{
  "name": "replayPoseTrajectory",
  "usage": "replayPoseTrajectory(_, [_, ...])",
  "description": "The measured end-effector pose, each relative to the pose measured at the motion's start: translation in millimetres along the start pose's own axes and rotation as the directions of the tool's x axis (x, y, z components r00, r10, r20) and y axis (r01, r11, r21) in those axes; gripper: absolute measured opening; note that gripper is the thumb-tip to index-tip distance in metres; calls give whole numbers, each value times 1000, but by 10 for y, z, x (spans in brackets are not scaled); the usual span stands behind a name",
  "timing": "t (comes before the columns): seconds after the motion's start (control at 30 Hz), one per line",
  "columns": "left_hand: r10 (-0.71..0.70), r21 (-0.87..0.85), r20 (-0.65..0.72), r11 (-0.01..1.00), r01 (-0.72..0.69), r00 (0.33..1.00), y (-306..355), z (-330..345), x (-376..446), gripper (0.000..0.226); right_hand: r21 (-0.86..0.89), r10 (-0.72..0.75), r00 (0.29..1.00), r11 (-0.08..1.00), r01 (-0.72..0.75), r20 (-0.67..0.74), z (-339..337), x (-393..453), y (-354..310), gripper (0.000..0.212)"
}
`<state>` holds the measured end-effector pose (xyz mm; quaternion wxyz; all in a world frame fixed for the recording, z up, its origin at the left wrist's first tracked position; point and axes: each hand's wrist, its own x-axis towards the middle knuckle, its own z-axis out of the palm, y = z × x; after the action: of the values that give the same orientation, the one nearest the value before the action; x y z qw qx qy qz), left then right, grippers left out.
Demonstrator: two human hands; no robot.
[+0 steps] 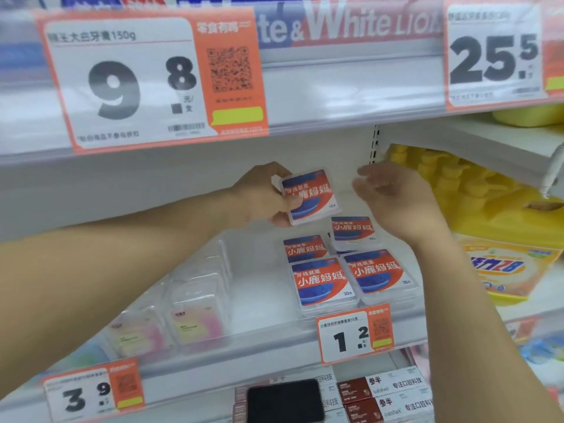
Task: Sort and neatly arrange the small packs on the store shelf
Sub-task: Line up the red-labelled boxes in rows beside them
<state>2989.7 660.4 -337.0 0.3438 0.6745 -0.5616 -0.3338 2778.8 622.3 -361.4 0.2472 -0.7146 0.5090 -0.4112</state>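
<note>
- Pale packs (186,319): far left of the shelf (259,338), in clear dividers, standing in rows; they look orderly, though blurred.
- Bare strip: between the pale packs and the red-and-blue ones, nothing stands there.
- Left hand (265,196): raised above the shelf, thumb and fingers pinching one red-and-blue pack (308,195) by its left edge, label facing out, tilted slightly.
- Front packs (351,280): two side by side at the shelf lip, above the 1.2 tag (355,335), faces forward, touching; these look placed.
- Rear packs (329,239): two behind the front pair, staggered, not in line; judged still to be squared up.
- Right hand (396,198): just right of the held pack, fingers spread and loosely curled, holding nothing, apart from the pack.
- Progress: roughly midway by my reckoning; front row set, held pack to be seated, back row to be straightened.
</note>
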Motion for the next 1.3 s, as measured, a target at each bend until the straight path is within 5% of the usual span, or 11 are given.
replayPoseTrajectory(0.1, [-64,238,3,969,62,998,-84,151,112,50,-178,167,982,973,-150,88,-23,27,284,44])
replayPoseTrajectory(0.2, [-194,288,85,944,163,977,-95,242,192,48,-157,286,943,953,-260,172,-2,7,420,55])
replayPoseTrajectory(0.43, [-313,486,178,852,193,933,-162,243,285,54,-162,356,872,934,-318,336,56,80,497,37])
replayPoseTrajectory(0.9, [-339,426,295,884,195,893,-172,257,225,60,-239,355,860,929,-282,366,-53,70,456,43])
replayPoseTrajectory(1.3, [-193,457,255,888,58,948,-155,280,67,49,-223,343,848,936,-272,405,-44,41,393,43])
